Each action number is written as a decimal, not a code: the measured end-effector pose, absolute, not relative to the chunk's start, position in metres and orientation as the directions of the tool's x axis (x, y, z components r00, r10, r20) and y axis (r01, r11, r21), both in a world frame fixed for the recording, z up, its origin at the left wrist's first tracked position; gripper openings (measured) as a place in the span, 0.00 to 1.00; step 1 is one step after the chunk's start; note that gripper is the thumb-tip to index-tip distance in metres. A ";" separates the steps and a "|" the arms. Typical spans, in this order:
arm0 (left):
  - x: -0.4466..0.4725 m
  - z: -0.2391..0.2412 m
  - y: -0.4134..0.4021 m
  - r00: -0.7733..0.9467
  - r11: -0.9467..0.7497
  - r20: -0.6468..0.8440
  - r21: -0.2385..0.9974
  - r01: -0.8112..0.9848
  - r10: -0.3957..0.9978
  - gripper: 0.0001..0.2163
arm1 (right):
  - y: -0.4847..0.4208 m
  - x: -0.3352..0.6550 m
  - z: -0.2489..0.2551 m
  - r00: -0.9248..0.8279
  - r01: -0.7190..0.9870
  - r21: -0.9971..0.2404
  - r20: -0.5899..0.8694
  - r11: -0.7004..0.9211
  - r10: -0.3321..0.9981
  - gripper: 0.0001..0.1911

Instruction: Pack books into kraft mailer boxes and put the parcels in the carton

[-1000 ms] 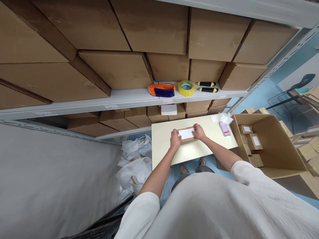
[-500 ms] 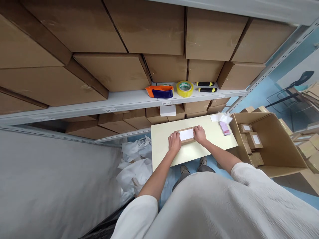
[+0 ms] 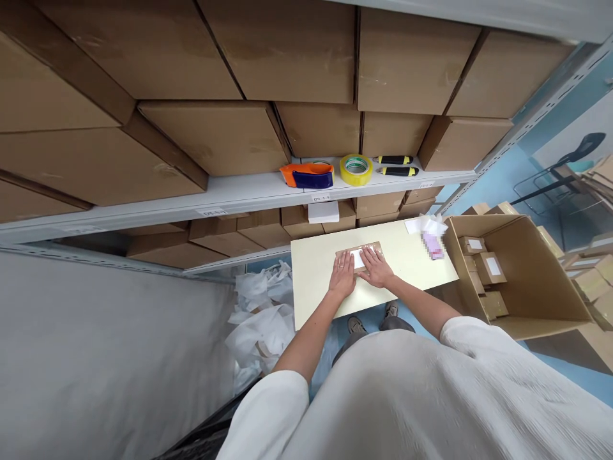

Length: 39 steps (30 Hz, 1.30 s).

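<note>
Ahead, a pale metal rack (image 3: 258, 182) packed with big brown cartons (image 3: 287, 54) fills most of the view. Below it stands the cream-topped bench (image 3: 311, 291), and beside its right end a deep open box (image 3: 541, 275) holds several small cartons (image 3: 491, 267), two showing white labels.

On the bench, near the middle, one more small carton (image 3: 362, 271) lies flat under both hands, apart from those in the box. Judging by how it lies, most of the work on it is done: it looks closed, and its label is already on top. Pressing that label smooth seems the step in hand; whether its edges are down cannot be told, as fingers cover them.

The carton is low, oblong and plain brown, with glints that look like clear tape. The left hand (image 3: 342, 275) and right hand (image 3: 376, 268) are spread flat upon it, palms down, gripping nothing. Between the fingertips shows part of the label (image 3: 357, 259), white, with no print that can be made out.
</note>
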<state>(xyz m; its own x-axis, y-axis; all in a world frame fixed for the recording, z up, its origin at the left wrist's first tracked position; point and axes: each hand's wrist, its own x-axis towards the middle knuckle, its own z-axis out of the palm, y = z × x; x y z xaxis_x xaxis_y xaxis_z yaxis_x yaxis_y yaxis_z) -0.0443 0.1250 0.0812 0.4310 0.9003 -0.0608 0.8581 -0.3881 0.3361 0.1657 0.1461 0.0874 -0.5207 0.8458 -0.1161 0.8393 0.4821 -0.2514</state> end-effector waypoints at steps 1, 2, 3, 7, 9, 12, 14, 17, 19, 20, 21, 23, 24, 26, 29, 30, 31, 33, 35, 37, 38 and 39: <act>-0.045 0.082 0.123 0.409 -0.367 -0.055 0.344 0.864 0.911 0.43 | 0.145 0.168 0.089 -0.509 0.841 -0.273 -0.106 0.467 0.854 0.47; -0.045 0.084 0.121 0.387 -0.346 -0.051 0.354 0.869 0.921 0.43 | 0.145 0.171 0.090 -0.494 0.844 -0.293 -0.098 0.450 0.864 0.47; -0.045 0.085 0.119 0.365 -0.323 -0.050 0.366 0.873 0.930 0.43 | 0.144 0.173 0.091 -0.475 0.849 -0.308 -0.094 0.429 0.875 0.47; -0.041 0.090 0.113 0.259 -0.207 -0.061 0.443 0.873 0.964 0.44 | 0.142 0.181 0.095 -0.365 0.895 -0.316 -0.112 0.316 0.924 0.49; -0.039 0.092 0.110 0.178 -0.123 -0.078 0.463 0.878 0.981 0.45 | 0.142 0.185 0.096 -0.299 0.916 -0.315 -0.122 0.248 0.947 0.50; -0.040 0.094 0.107 0.065 0.006 -0.136 0.466 0.885 0.989 0.46 | 0.139 0.191 0.100 -0.200 0.933 -0.328 -0.135 0.146 0.971 0.51; -0.042 0.096 0.106 0.032 0.057 -0.175 0.481 0.875 0.984 0.44 | 0.136 0.196 0.101 -0.149 0.930 -0.360 -0.167 0.080 0.975 0.50; -0.042 0.102 0.108 0.034 0.075 -0.196 0.521 0.851 0.980 0.41 | 0.130 0.203 0.103 -0.157 0.890 -0.454 -0.226 0.039 0.961 0.49; -0.038 0.107 0.111 0.039 0.067 -0.183 0.538 0.840 0.982 0.40 | 0.125 0.208 0.104 -0.184 0.859 -0.509 -0.206 0.055 0.961 0.47; -0.035 0.109 0.113 0.043 0.057 -0.170 0.543 0.838 0.985 0.40 | 0.123 0.211 0.105 -0.182 0.851 -0.521 -0.183 0.062 0.966 0.46; -0.030 0.113 0.114 0.051 0.041 -0.153 0.545 0.837 0.987 0.40 | 0.121 0.214 0.106 -0.166 0.850 -0.523 -0.159 0.060 0.973 0.44; -0.018 0.120 0.118 0.077 0.002 -0.119 0.552 0.834 0.990 0.39 | 0.116 0.223 0.109 -0.115 0.856 -0.515 -0.126 0.034 0.985 0.42; -0.011 0.123 0.120 0.092 -0.018 -0.105 0.557 0.830 0.990 0.39 | 0.114 0.229 0.112 -0.089 0.858 -0.513 -0.113 0.019 0.990 0.41; 0.006 0.130 0.125 0.123 -0.056 -0.080 0.568 0.821 0.989 0.39 | 0.111 0.243 0.117 -0.041 0.854 -0.519 -0.083 -0.008 0.996 0.41; 0.039 0.139 0.131 0.175 -0.119 -0.039 0.583 0.804 0.984 0.38 | 0.107 0.271 0.125 0.041 0.839 -0.541 -0.039 -0.056 0.998 0.40; 0.052 0.142 0.133 0.194 -0.142 -0.027 0.588 0.796 0.981 0.38 | 0.106 0.282 0.128 0.072 0.833 -0.548 -0.025 -0.075 0.997 0.39; 0.065 0.144 0.135 0.215 -0.164 -0.016 0.593 0.788 0.977 0.38 | 0.104 0.294 0.130 0.104 0.827 -0.555 -0.011 -0.092 0.995 0.39; 0.095 0.148 0.137 0.261 -0.209 0.002 0.602 0.771 0.965 0.38 | 0.099 0.322 0.135 0.162 0.815 -0.566 0.019 -0.123 0.987 0.39; 0.128 0.151 0.138 0.310 -0.258 0.020 0.606 0.752 0.951 0.38 | 0.092 0.352 0.140 0.214 0.807 -0.571 0.042 -0.152 0.976 0.39; 0.166 0.155 0.138 0.355 -0.302 0.037 0.608 0.734 0.934 0.38 | 0.082 0.386 0.145 0.261 0.799 -0.573 0.060 -0.181 0.964 0.38; 0.186 0.156 0.137 0.375 -0.321 0.042 0.609 0.725 0.926 0.37 | 0.077 0.404 0.148 0.284 0.795 -0.575 0.068 -0.195 0.956 0.38; 0.206 0.158 0.136 0.392 -0.336 0.045 0.611 0.717 0.919 0.37 | 0.071 0.423 0.151 0.307 0.790 -0.577 0.077 -0.209 0.948 0.38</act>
<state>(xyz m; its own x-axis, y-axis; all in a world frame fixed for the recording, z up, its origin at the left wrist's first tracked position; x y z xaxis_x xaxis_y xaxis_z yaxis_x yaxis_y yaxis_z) 0.2064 0.1364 0.1577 0.3925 0.9187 0.0452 0.7169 -0.3363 0.6107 0.4229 0.0710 0.1506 0.3073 0.9484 0.0775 0.7897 -0.2087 -0.5769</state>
